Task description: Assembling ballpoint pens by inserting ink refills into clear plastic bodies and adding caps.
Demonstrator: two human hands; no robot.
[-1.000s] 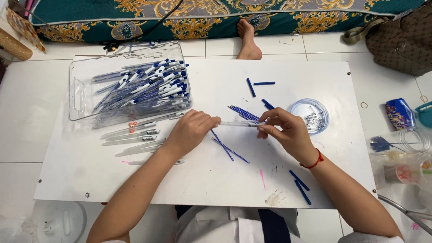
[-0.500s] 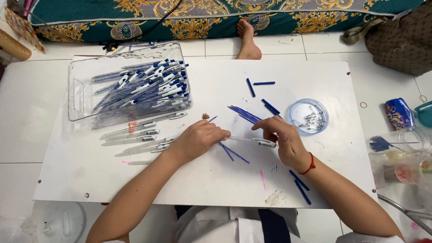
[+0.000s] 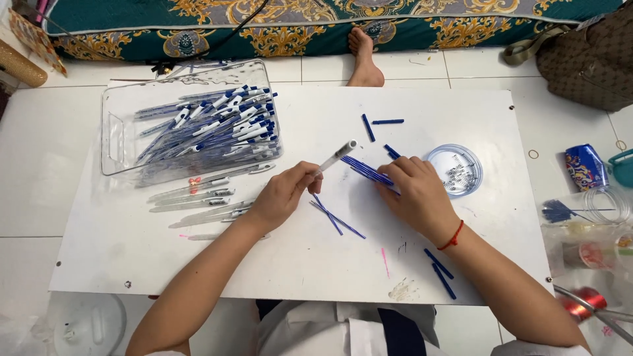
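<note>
A board lies on the floor before the person, and everything sits on it or beside it. At ten o'clock on the board is a tray with pens piled in it. Just below the tray, at nine o'clock, lie loose barrels. Near the centre, the left hand holds a barrel pointing toward one o'clock. Refills lie between the hands. The right hand rests at three o'clock on more refills, with a dish just to its right. Two refills lie at twelve o'clock, two more at five. Beyond the board at twelve is a foot; off its right edge lie a can and a bag.
</note>
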